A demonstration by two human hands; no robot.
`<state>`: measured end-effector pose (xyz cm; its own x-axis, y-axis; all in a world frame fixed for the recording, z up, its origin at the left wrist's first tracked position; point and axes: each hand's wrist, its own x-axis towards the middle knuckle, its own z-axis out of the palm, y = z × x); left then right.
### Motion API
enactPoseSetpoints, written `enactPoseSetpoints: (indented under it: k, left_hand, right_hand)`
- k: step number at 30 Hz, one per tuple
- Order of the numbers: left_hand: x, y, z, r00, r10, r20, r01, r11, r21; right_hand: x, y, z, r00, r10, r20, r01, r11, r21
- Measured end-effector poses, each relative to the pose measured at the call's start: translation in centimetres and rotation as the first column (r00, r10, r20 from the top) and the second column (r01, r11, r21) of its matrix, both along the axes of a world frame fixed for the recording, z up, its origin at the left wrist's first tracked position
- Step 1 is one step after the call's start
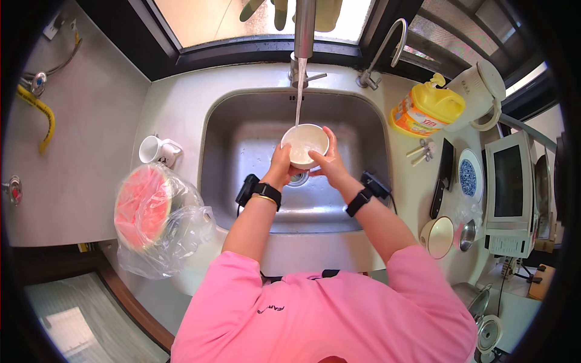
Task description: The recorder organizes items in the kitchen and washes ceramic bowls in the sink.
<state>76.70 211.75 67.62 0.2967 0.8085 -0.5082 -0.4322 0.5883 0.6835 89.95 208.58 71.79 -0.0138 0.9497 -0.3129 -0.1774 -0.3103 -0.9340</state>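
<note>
A white bowl (pixel 305 140) is held between my two hands over the stainless steel sink (pixel 227 149). My left hand (pixel 282 165) grips its left side, the thumb at the rim. On the right side, my right hand (pixel 330 161) holds the bowl with its thumb reaching over the rim and its fingers around the outside. Water (pixel 299 97) runs from the metal faucet (pixel 304 29) into the bowl. Part of the drain (pixel 298 179) shows beneath my hands. Both wrists wear black straps with small black devices attached.
Left of the sink are a white mug (pixel 152 149) and a cut watermelon (pixel 143 206) in clear plastic. To the right stand a yellow pump bottle (pixel 426 109), a pitcher (pixel 474 93), a knife (pixel 442 181), a patterned plate (pixel 470 174), a cream bowl (pixel 438 236) and a microwave (pixel 508 181).
</note>
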Motion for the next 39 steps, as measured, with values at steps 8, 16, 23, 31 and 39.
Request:
enactPoseSetpoints:
  k: [8, 16, 23, 31, 39]
  left_hand:
    - [4.1, -1.7, -2.6, 0.973, 0.139, 0.183, -0.142, 0.99, 0.001]
    - [3.3, 0.2, -3.3, 0.819, -0.016, -0.573, 0.076, 0.994, 0.08]
    - [1.4, -0.3, -2.8, 0.808, 0.059, -0.586, 0.178, 0.924, 0.338]
    - [0.6, -2.4, -0.1, 0.974, -0.133, -0.182, 0.153, 0.983, 0.101]
    - [-1.3, -2.1, 2.3, 0.921, -0.216, -0.325, 0.253, 0.964, 0.077]
  right_hand:
    - [-0.9, 0.8, -3.4, 0.814, -0.393, 0.428, 0.29, 0.913, 0.286]
    - [0.6, 0.2, -2.6, 0.888, -0.241, 0.392, 0.225, 0.97, 0.086]
    - [0.6, -1.0, 0.1, 0.978, -0.182, 0.107, 0.185, 0.982, -0.026]
    - [3.1, -2.0, -0.5, 0.291, -0.45, 0.845, -0.309, 0.791, 0.528]
    - [2.2, 1.7, 1.7, 0.068, 0.016, 0.998, -0.972, 0.227, 0.063]
